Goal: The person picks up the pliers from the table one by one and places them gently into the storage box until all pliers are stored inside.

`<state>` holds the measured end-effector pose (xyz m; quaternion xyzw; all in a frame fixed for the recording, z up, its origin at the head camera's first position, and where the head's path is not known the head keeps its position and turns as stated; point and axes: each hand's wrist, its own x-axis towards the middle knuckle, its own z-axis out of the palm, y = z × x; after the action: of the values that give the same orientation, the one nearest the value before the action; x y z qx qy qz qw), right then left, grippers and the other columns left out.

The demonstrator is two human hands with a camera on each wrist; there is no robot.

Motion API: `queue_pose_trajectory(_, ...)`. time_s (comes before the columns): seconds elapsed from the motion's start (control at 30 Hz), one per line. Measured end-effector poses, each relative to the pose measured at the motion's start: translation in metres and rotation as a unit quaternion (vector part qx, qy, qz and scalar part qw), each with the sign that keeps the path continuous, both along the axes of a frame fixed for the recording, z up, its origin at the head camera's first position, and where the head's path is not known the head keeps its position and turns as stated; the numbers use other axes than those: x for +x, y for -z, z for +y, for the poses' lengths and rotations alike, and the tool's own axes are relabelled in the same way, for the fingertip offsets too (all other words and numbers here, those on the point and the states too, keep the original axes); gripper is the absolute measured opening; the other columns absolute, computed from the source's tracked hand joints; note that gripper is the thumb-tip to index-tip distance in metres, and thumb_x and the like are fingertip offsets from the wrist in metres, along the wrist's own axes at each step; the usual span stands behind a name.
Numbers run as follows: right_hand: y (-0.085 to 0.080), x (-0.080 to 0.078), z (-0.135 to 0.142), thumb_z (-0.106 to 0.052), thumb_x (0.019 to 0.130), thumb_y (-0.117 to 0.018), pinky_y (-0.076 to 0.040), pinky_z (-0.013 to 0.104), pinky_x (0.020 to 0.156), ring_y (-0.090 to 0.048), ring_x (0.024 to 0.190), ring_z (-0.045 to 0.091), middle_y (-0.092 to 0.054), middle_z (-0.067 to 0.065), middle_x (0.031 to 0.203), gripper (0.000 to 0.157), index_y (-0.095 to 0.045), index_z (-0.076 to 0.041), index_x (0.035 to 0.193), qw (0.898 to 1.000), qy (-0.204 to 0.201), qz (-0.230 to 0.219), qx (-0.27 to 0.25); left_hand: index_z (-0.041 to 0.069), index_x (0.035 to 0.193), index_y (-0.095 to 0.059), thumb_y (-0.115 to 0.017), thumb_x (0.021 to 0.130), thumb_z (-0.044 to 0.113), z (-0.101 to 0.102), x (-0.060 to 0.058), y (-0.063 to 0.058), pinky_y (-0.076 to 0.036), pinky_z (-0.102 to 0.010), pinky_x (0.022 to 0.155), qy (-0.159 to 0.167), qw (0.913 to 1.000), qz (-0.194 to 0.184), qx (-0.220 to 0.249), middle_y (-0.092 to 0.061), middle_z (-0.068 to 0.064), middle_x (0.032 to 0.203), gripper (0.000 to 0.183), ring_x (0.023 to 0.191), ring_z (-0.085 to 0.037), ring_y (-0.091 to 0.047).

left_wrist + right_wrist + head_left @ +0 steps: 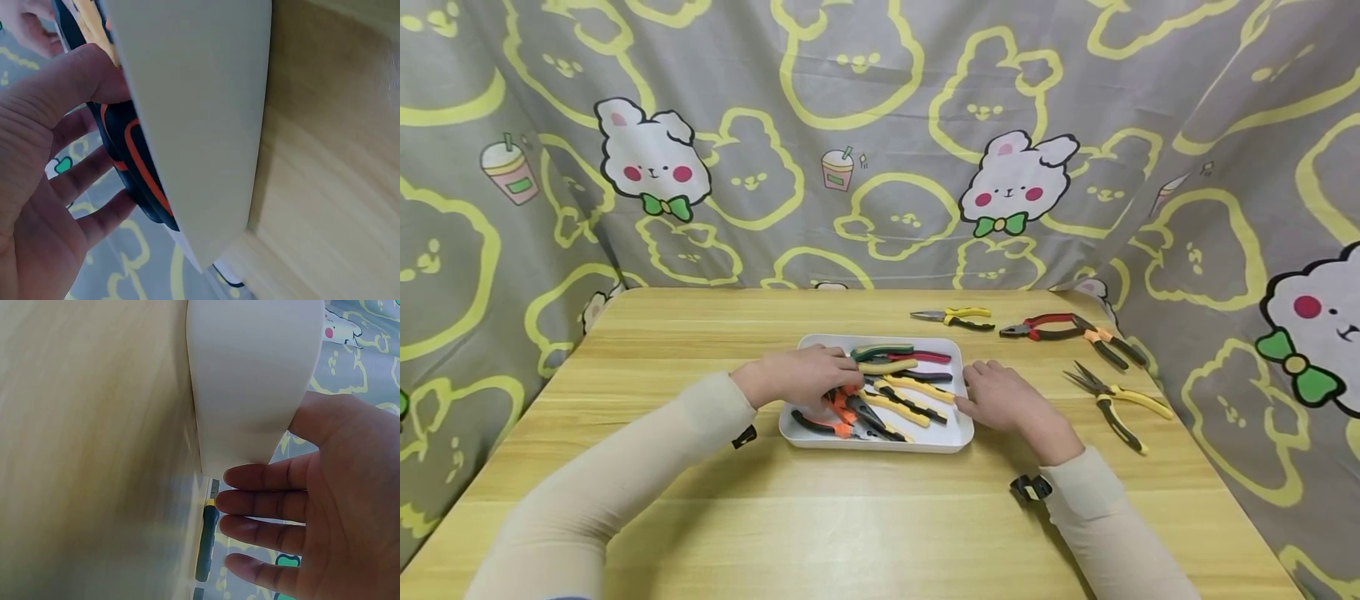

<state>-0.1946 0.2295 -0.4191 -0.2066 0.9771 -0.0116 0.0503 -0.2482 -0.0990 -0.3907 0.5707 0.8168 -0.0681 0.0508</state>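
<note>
A white tray [880, 447] full of pliers lies on the wooden table. My left hand [805, 377] reaches over its left end. In the left wrist view, its thumb and fingers pinch pliers with black and orange handles [145, 165] just above the tray wall; their jaws are hidden. My right hand [1006, 402] is at the tray's right end, thumb over the rim and straight fingers [265, 503] along the outside. Inside the tray are green-handled pliers [883, 351] at the back, several yellow-and-black-handled pliers [910, 408] and orange-and-black ones [814, 425] at the front left.
Several tools lie on the table right of the tray: yellow-and-black long-nose pliers [966, 317], red-and-black pliers [1048, 326], orange-and-black pliers [1108, 343] and larger yellow-and-black long-nose pliers [1108, 396]. A patterned grey curtain [895, 150] hangs behind and beside the table [880, 525].
</note>
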Motion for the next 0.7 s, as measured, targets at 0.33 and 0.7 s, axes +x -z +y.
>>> queue_pose_trajectory(0.33, 0.0001, -0.0005, 0.0006, -0.039, 0.096, -0.056, -0.046, 0.051, 0.085, -0.053, 0.098, 0.031, -0.058, 0.013, 0.107, 0.045, -0.057, 0.0, 0.117, 1.0, 0.005, -0.007, 0.003, 0.021, 0.124, -0.058, -0.07, 0.087, 0.033, 0.0013, 0.0031, 0.0096, -0.048, -0.041, 0.079, -0.012, 0.9998, -0.013, -0.006, -0.058, 0.004, 0.112, 0.04, 0.102, -0.019, -0.053)
queue_pose_trajectory(0.7, -0.0001, 0.0, 0.0006, -0.039, 0.096, -0.054, -0.045, 0.051, 0.086, -0.053, 0.098, 0.031, -0.058, 0.013, 0.107, 0.046, -0.056, 0.001, 0.119, 1.0, 0.008, -0.007, 0.003, 0.017, 0.121, -0.062, -0.072, 0.086, 0.019, -0.006, 0.0046, 0.0061, -0.041, -0.039, 0.101, 0.006, 0.9985, -0.051, 0.019, -0.06, 0.001, 0.119, 0.036, 0.111, -0.02, -0.054)
